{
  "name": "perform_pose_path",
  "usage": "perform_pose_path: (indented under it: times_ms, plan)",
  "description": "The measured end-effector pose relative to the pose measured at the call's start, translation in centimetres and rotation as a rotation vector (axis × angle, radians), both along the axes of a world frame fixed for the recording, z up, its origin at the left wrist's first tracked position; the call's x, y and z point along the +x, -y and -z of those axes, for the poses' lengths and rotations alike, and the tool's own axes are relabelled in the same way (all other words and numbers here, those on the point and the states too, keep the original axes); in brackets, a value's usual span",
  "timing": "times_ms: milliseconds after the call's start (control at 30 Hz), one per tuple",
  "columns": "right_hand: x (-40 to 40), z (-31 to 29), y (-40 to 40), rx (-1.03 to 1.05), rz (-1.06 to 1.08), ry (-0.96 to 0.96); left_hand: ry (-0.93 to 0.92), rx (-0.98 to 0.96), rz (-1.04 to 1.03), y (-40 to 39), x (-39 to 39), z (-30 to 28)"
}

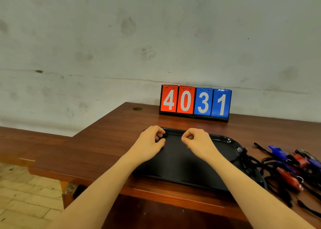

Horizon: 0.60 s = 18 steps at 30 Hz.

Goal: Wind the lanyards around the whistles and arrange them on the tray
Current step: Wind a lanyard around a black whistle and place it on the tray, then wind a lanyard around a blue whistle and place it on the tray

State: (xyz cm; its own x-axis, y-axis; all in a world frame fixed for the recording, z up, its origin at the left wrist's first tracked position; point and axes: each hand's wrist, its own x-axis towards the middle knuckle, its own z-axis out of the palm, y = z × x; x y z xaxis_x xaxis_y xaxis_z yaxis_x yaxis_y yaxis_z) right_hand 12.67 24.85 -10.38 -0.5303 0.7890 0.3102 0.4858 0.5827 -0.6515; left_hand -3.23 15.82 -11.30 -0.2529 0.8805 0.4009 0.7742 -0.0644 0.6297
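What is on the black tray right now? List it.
On the tray no whistle shows. Both hands, left and right, hover over its far end, hiding that part. Lanyard cords drape over its right rim.

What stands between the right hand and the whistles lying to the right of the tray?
Nothing visible does. The right hand hovers over the black tray; the whistles lie on the table beyond the tray's right rim, with tangled lanyards draped over that rim.

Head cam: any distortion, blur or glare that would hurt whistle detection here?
Head view: wide-angle bend, the table edges and wall seam curve; the whistles sit at the far right edge, soft and smeared, cords merging with the black tray; a small glare spot on the tray's rim; lighting otherwise flat, the scoreboard sharp.
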Motion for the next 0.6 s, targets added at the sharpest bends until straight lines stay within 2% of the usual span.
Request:
perform_pose_path:
  times_ms: [200,467,600]
  plan:
    - [5.8,0.0,-0.8,0.056,0.030,0.022,0.036,-0.039,0.110,-1.6,5.7,-0.3]
    - [14.1,-0.1,-3.8,0.081,0.146,0.132,-0.065,-0.135,0.250,-5.6,12.7,-0.1]
    - [16.4,0.4,-4.5,0.064,0.127,0.217,-0.144,-0.225,0.286,-7.5,15.7,0.0]
